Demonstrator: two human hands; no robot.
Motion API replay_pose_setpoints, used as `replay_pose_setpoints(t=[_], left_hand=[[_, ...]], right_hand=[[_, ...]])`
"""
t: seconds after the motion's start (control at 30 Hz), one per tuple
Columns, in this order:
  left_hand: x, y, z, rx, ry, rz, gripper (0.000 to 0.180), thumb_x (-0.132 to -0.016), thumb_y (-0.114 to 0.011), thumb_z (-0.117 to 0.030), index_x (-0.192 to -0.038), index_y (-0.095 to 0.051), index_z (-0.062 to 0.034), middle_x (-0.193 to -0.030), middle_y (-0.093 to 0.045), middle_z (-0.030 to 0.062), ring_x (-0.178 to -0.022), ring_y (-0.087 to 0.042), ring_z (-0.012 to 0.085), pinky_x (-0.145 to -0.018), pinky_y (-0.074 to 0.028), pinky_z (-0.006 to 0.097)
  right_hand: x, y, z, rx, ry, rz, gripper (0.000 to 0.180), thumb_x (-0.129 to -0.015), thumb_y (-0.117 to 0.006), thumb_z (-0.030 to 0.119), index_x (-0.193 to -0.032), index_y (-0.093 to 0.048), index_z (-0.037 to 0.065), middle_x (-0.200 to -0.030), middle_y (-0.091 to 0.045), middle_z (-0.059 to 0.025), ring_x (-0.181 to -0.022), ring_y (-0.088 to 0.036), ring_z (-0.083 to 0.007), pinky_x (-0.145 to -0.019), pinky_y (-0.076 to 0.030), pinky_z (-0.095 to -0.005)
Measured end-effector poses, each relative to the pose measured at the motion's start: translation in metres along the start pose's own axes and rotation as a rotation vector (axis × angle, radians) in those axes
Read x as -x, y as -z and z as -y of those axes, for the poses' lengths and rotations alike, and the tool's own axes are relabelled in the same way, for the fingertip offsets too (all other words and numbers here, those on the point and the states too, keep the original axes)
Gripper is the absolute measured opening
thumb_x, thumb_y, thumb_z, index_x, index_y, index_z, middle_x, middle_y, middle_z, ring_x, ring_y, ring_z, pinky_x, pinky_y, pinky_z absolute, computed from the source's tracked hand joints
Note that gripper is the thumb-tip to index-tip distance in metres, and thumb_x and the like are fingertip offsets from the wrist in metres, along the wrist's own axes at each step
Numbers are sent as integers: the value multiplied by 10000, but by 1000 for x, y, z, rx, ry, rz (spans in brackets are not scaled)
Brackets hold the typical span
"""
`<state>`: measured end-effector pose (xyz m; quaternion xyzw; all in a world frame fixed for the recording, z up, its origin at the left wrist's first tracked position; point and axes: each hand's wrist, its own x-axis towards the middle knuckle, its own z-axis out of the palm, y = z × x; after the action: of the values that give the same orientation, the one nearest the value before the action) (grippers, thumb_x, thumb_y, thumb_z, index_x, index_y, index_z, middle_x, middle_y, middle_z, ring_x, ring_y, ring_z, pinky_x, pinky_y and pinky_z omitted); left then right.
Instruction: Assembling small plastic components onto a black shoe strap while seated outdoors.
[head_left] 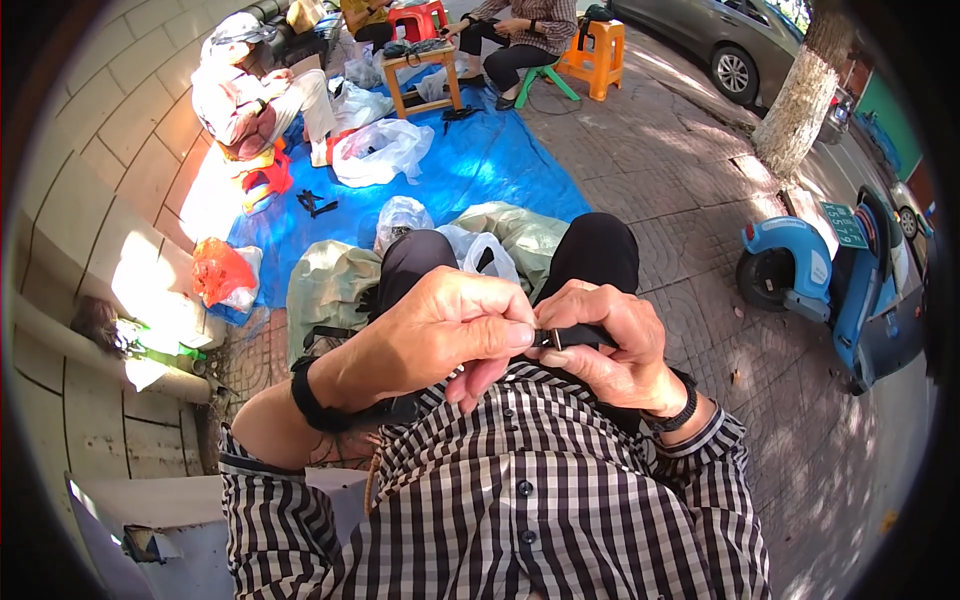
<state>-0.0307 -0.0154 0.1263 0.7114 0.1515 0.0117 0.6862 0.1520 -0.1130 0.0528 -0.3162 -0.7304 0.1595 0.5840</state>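
Observation:
Both my hands meet above my lap, in front of my checked shirt. My right hand (615, 345) is closed round a short black strap (585, 336), with a small shiny metal piece at its inner end. Thumb and forefinger of my left hand (465, 325) are pinched together right at that end, and its other fingers curl below. Whatever lies between the left fingertips is too small to make out. Between and beyond my knees lie a pale green sack (325, 285) and a white plastic bag (485, 250).
A blue tarp (500, 155) spreads ahead, bearing black strips (316, 204) and a white bag (385, 152). A person (240, 100) sits at the left, others beyond a small wooden table (420, 75). A blue scooter (800, 265) and a tree trunk (805, 100) stand right.

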Motion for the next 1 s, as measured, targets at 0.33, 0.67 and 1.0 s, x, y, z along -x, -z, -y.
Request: replay_pose_setpoints(t=[0.33, 0.67, 1.0], left_hand=[[6, -13, 8, -90, -49, -9, 135, -922, -526, -126, -882, -536, 3, -565, -547, 17, -470, -512, 56, -437, -410, 189], [8, -19, 11, -355, -252, -19, 104, -853, -610, -56, -841, -524, 2, -558, -573, 43, -459, -545, 72, -403, -398, 205], [9, -23, 3, -413, -243, 1, 116, -840, -622, -62, -844, -523, 0, -568, -591, 47, -452, -551, 83, -408, -403, 215]], right_hand=[[11, -7, 4, -69, -3, -76, 265, -775, -717, 132, -883, -536, -28, -729, -624, -122, -678, -624, -231, -574, -495, -307], [13, -11, 5, 43, 184, -104, 293, -754, -734, 168, -890, -557, -23, -698, -620, -113, -672, -634, -264, -582, -518, -343], [30, -18, 3, -365, -60, -167, 252, -767, -725, 114, -934, -585, -13, -839, -649, -111, -752, -629, -196, -667, -495, -298]])
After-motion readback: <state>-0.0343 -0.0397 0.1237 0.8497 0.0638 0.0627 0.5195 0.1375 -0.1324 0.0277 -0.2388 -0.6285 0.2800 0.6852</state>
